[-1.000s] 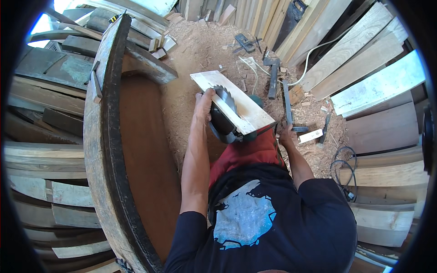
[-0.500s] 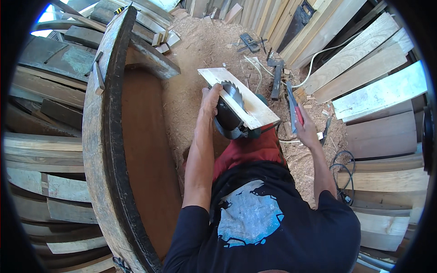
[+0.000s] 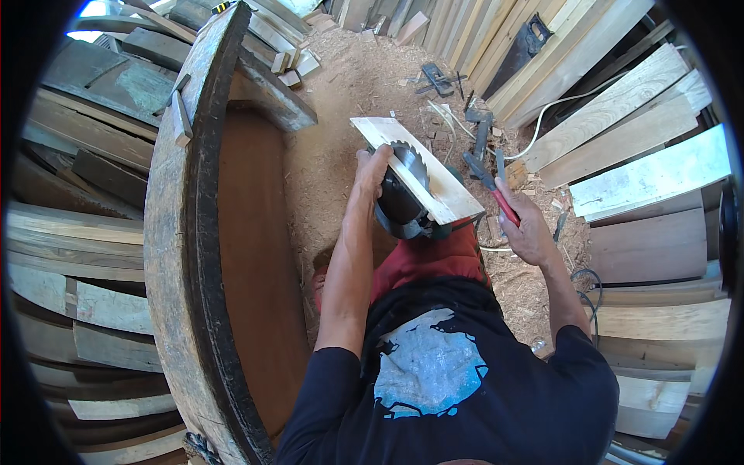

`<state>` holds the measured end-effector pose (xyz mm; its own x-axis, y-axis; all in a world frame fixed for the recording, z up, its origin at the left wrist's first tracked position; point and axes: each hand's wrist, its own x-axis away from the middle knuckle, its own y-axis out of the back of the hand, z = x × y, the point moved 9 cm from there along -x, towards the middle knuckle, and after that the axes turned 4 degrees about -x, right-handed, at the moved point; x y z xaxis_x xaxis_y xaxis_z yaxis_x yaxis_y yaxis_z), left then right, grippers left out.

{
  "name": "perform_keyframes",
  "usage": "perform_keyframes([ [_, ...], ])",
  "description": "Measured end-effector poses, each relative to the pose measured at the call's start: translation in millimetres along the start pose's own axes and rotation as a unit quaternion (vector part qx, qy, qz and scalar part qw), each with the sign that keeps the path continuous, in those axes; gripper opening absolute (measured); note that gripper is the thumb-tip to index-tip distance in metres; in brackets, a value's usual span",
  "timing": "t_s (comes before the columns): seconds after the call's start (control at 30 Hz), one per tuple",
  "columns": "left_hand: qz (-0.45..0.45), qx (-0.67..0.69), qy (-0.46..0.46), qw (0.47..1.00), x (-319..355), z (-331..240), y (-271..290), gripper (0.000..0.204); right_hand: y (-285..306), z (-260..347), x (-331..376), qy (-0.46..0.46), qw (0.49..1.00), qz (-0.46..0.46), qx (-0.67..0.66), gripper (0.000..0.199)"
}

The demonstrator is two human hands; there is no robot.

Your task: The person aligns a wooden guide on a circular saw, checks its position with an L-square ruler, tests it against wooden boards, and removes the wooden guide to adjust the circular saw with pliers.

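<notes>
Dark short-sleeved T-shirt, grey-and-blue print; red legwear.

A woodworking workshop: a circular saw sits at the left fingers, sawdust beyond them, planks well to their right.

Two hands, one circular saw, one blade, one board, one pair of pliers, one table, one handsaw, one shirt, at least one white cord; planks too crowded to count exactly.
</notes>
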<state>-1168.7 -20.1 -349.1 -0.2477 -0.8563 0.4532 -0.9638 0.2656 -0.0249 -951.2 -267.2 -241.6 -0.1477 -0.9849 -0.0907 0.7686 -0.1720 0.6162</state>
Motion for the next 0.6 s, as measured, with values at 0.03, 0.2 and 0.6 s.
perform_keyframes([
  [0.03, -0.013, 0.003, -0.001, 1.000, 4, -2, 1, 0.069, -7, 1, 0, 0.024, 1.000, 0.008, -0.003, 0.067],
  [0.2, -0.025, -0.013, -0.011, 1.000, 1, 1, 6, 0.069, -31, -3, 7, -0.040, 0.983, 0.156, 0.088, 0.067],
  [0.6, -0.006, -0.017, -0.035, 0.999, 3, -3, 2, 0.065, -31, -4, 10, -0.042, 0.987, 0.139, 0.067, 0.066],
])
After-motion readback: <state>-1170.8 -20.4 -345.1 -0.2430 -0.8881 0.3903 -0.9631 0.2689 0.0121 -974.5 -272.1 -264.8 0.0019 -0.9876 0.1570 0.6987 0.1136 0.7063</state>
